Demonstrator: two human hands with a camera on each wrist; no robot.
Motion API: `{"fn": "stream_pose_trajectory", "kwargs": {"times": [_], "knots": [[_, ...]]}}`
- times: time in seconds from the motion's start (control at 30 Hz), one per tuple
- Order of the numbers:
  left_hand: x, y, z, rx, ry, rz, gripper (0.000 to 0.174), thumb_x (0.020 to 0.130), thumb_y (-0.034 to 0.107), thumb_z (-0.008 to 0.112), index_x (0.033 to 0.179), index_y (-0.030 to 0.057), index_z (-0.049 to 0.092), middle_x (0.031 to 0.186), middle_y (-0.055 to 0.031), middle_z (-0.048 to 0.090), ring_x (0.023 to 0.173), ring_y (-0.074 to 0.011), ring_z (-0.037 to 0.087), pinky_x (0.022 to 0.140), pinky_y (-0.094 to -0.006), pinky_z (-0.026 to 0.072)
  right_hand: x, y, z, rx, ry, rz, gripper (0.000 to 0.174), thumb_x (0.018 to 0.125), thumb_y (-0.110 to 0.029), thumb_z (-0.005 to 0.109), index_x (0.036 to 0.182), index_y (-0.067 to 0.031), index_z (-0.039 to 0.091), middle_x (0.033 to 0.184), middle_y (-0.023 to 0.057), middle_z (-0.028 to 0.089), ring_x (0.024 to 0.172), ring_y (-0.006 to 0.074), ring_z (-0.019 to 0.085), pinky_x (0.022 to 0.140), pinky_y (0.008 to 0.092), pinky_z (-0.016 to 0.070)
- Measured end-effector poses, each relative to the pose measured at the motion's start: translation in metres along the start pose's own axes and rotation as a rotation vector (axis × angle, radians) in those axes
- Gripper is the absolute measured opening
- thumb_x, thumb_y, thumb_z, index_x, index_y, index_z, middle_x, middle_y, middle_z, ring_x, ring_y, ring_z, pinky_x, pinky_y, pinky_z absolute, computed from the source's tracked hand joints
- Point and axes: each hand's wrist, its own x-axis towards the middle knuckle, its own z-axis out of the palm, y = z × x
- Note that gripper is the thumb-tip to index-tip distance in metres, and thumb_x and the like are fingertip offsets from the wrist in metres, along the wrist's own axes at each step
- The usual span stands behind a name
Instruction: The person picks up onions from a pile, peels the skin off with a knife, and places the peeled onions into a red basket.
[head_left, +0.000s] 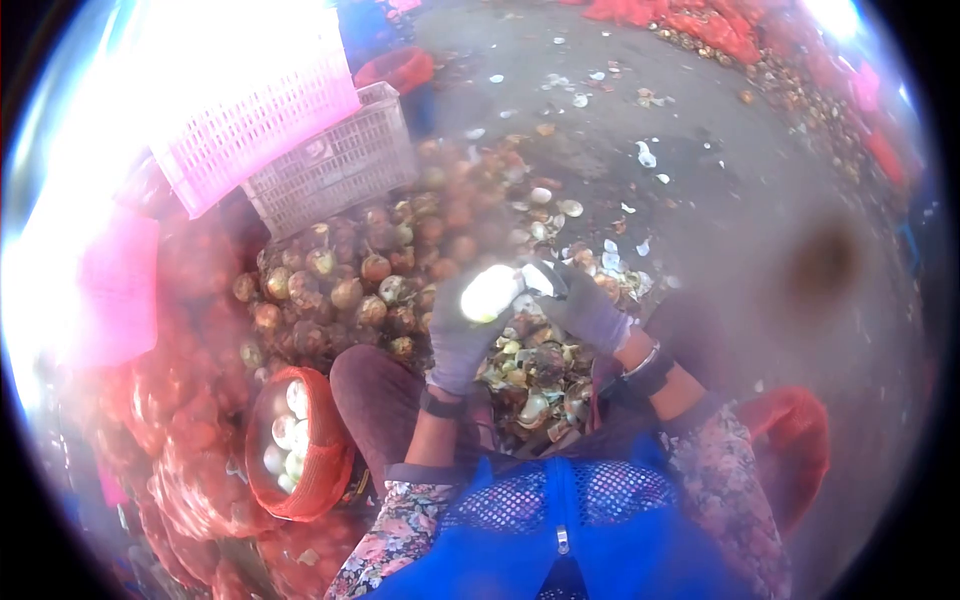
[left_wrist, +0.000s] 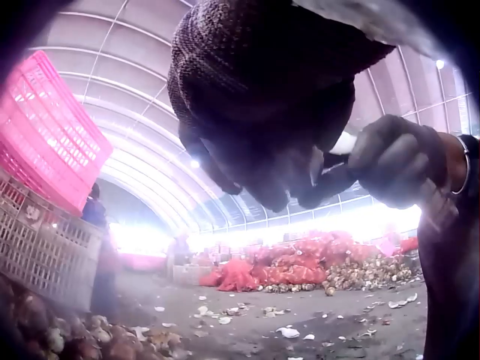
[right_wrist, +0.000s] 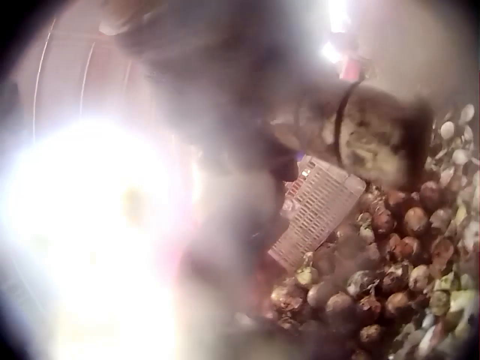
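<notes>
In the head view, my gloved left hand [head_left: 458, 340] holds a large white peeled onion [head_left: 490, 293] over a heap of onion skins [head_left: 545, 375]. Close beside it, my gloved right hand [head_left: 590, 308] pinches a bright white piece [head_left: 540, 280] against the onion's right side; I cannot tell whether that piece is skin or a blade. The left wrist view has the left hand [left_wrist: 262, 97] dark and near, with the right hand's curled fingers [left_wrist: 394, 161] facing it. Blur and glare hide most of the right wrist view's hands.
Unpeeled onions [head_left: 345, 290] lie piled ahead and left, before a white crate [head_left: 335, 165] and a pink crate [head_left: 260, 110]. A red mesh-covered basket [head_left: 262, 450] of peeled onions stands by the left knee. Another red mesh container [head_left: 800, 430] is at right. Scraps [head_left: 645, 155] litter the floor.
</notes>
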Motion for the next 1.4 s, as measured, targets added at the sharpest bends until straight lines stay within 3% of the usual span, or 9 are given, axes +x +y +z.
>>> {"fn": "stream_pose_trajectory", "kwargs": {"times": [0.1, 0.2, 0.33, 0.5, 0.63, 0.87, 1.1, 1.33, 1.4], "knots": [[-0.002, -0.004, -0.003, -0.061, -0.007, -0.090, 0.058, 0.067, 0.007, 0.087, 0.116, 0.0047, 0.056, 0.109, -0.0054, 0.061, 0.102, -0.0144, 0.061, 0.088, -0.0290, 0.0524, 0.005, 0.030, 0.008, -0.344, 0.107, -0.148, 0.064, 0.080, -0.006, 0.056, 0.142, -0.0106, 0.042, 0.093, 0.0156, 0.067, 0.072, 0.0284, 0.067, 0.064, 0.0394, 0.0539], [-0.001, 0.002, -0.005, 0.044, -0.004, -0.024, 0.058, 0.067, 0.006, 0.087, 0.116, 0.0048, 0.056, 0.108, -0.0053, 0.061, 0.100, -0.0144, 0.061, 0.087, -0.0289, 0.0525, 0.000, 0.019, 0.010, -0.255, 0.116, -0.073, 0.065, 0.081, -0.001, 0.056, 0.144, -0.0127, 0.042, 0.106, 0.0176, 0.067, 0.073, 0.0248, 0.064, 0.066, 0.0354, 0.0516], [-0.005, -0.008, 0.000, -0.075, -0.051, -0.037, 0.058, 0.066, 0.001, 0.085, 0.117, 0.0054, 0.057, 0.111, -0.0067, 0.061, 0.103, -0.0163, 0.060, 0.089, -0.0296, 0.0510, 0.003, 0.027, 0.032, -0.353, 0.235, -0.471, 0.066, 0.083, -0.001, 0.055, 0.145, -0.0124, 0.040, 0.108, 0.0163, 0.066, 0.073, 0.0285, 0.065, 0.066, 0.0370, 0.0532], [-0.008, 0.014, 0.002, 0.015, -0.122, 0.185, 0.057, 0.065, -0.004, 0.081, 0.116, 0.0060, 0.058, 0.115, -0.0088, 0.061, 0.108, -0.0197, 0.059, 0.094, -0.0315, 0.0481, 0.011, 0.055, 0.035, -0.687, -0.151, -0.042, 0.065, 0.085, 0.000, 0.052, 0.147, -0.0099, 0.034, 0.097, 0.0216, 0.066, 0.073, 0.0292, 0.070, 0.067, 0.0392, 0.0559], [-0.007, 0.022, 0.005, -0.152, -0.145, 0.009, 0.055, 0.067, 0.000, 0.082, 0.116, 0.0057, 0.058, 0.119, -0.0094, 0.060, 0.111, -0.0190, 0.058, 0.096, -0.0315, 0.0478, 0.009, 0.024, 0.003, 0.201, -0.181, 0.246, 0.061, 0.090, -0.005, 0.049, 0.148, -0.0103, 0.029, 0.091, 0.0134, 0.067, 0.060, 0.0166, 0.067, 0.052, 0.0315, 0.0545], [-0.008, 0.009, 0.009, -0.113, -0.155, 0.035, 0.058, 0.068, 0.001, 0.081, 0.119, 0.0061, 0.054, 0.120, -0.0104, 0.059, 0.112, -0.0198, 0.057, 0.094, -0.0317, 0.0481, 0.001, -0.005, -0.003, 0.429, -0.287, 0.302, 0.065, 0.089, -0.008, 0.052, 0.150, -0.0142, 0.030, 0.103, 0.0090, 0.065, 0.051, 0.0076, 0.062, 0.043, 0.0224, 0.0512], [-0.002, 0.026, 0.006, 0.486, -0.108, 0.254, 0.058, 0.059, 0.013, 0.082, 0.112, 0.0071, 0.058, 0.106, -0.0142, 0.060, 0.098, -0.0360, 0.057, 0.087, -0.0437, 0.0501, -0.001, 0.005, 0.006, 0.550, -0.306, 0.243, 0.068, 0.084, -0.013, 0.060, 0.148, -0.0145, 0.037, 0.099, 0.0097, 0.066, 0.051, 0.0083, 0.061, 0.041, 0.0222, 0.0500], [-0.007, 0.017, 0.002, -0.117, -0.116, -0.045, 0.051, 0.068, 0.012, 0.082, 0.114, 0.0078, 0.060, 0.106, -0.0082, 0.064, 0.098, -0.0223, 0.063, 0.086, -0.0335, 0.0516, 0.003, 0.002, -0.018, 0.559, -0.261, 0.456, 0.060, 0.086, -0.024, 0.063, 0.140, -0.0051, 0.047, 0.084, 0.0056, 0.067, 0.054, 0.0102, 0.064, 0.045, 0.0222, 0.0504], [-0.008, 0.017, 0.003, -0.358, -0.129, -0.240, 0.050, 0.071, 0.013, 0.082, 0.116, 0.0076, 0.060, 0.108, -0.0072, 0.064, 0.097, -0.0190, 0.064, 0.086, -0.0307, 0.0514, 0.003, 0.018, -0.002, 0.461, -0.133, 0.321, 0.051, 0.087, -0.026, 0.062, 0.134, -0.0054, 0.054, 0.080, 0.0045, 0.066, 0.054, 0.0113, 0.064, 0.048, 0.0257, 0.0526]]}}
